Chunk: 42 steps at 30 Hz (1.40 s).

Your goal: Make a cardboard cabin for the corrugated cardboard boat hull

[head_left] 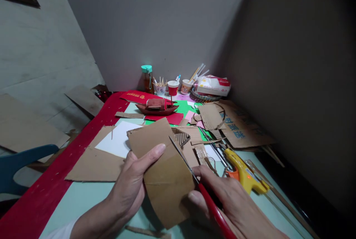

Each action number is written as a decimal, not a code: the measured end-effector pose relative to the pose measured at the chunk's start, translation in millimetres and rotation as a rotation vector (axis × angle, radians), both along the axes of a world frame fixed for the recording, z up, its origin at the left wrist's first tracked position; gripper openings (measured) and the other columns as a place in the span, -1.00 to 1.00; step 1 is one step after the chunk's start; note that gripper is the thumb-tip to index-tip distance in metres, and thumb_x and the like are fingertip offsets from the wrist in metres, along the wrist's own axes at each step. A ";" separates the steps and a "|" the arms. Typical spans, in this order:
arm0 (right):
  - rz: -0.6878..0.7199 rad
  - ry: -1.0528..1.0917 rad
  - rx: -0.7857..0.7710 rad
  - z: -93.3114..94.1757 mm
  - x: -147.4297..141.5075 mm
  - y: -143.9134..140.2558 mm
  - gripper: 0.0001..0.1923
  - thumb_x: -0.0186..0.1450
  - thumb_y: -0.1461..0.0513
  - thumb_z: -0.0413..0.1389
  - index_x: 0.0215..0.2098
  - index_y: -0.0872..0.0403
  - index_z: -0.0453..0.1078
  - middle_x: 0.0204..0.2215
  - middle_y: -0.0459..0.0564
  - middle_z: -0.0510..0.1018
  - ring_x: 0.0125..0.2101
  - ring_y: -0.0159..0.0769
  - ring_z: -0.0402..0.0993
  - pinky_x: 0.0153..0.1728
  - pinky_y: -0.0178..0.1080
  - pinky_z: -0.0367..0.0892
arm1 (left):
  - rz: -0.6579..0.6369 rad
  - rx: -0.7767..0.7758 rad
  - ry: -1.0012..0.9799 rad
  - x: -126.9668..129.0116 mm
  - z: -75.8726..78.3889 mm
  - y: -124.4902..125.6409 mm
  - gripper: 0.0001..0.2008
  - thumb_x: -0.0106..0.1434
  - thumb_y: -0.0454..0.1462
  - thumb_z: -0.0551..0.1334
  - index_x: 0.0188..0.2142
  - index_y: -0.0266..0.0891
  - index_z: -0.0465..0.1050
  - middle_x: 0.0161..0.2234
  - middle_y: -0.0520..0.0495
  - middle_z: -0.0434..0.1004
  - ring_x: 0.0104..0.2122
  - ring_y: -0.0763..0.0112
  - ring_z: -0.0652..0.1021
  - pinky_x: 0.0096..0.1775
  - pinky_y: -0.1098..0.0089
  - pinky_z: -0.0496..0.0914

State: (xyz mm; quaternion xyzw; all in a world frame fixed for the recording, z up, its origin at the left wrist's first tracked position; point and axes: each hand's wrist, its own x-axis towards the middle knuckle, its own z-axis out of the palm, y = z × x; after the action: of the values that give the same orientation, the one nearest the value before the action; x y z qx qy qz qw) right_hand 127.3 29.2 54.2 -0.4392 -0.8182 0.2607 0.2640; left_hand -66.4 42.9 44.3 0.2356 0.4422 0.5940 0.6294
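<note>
My left hand (132, 185) holds a brown cardboard piece (161, 168) above the table, thumb lying across its face. My right hand (228, 202) grips red-handled scissors (208, 202); their blades (182, 155) run up along the right edge of the cardboard piece. A straight crease or cut line crosses the piece near its middle.
A yellow glue gun (244, 174) lies right of my hands. White paper (118, 139) sits on flat cardboard (91, 161). Further back are a red model boat (158, 107), cardboard scraps (211, 116), paper cups (172, 88), a bottle (147, 79). A blue chair (19, 161) stands left.
</note>
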 end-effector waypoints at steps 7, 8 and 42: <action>-0.049 -0.051 0.039 14.1 1.8 -2.9 -0.81 0.40 0.02 0.08 -0.20 -0.10 0.43 -0.60 -0.17 0.59 -0.55 -0.22 0.60 -0.56 -0.35 0.46 | -0.042 0.018 -0.025 2.1 -0.6 -5.5 -0.17 0.13 -0.23 0.48 0.34 -0.10 0.20 -0.04 -0.19 0.69 -0.12 0.05 0.68 -0.17 0.25 0.60; -0.044 -0.046 0.047 13.9 1.1 -3.8 -0.81 0.40 0.02 0.07 -0.19 -0.09 0.42 -0.60 -0.17 0.59 -0.54 -0.23 0.61 -0.55 -0.35 0.46 | -0.037 0.017 -0.026 2.3 -0.5 -6.1 -0.16 0.13 -0.23 0.48 0.34 -0.09 0.19 -0.05 -0.17 0.70 -0.13 0.06 0.68 -0.18 0.27 0.61; -0.010 -0.047 -0.082 13.6 1.6 -5.8 -0.71 0.38 -0.04 0.07 -0.11 -0.06 0.44 -0.58 -0.16 0.59 -0.50 -0.21 0.59 -0.47 -0.30 0.45 | -0.044 -0.001 -0.027 3.5 1.7 -4.8 -0.22 0.20 -0.27 0.43 0.34 -0.14 0.16 -0.06 -0.24 0.69 -0.07 0.01 0.67 -0.08 0.15 0.58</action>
State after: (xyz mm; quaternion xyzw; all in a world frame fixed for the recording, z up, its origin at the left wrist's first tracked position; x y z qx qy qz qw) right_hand 128.9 23.5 67.8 -0.4598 -0.8106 0.2822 0.2278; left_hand -62.9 38.2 46.0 0.2371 0.4286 0.5828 0.6484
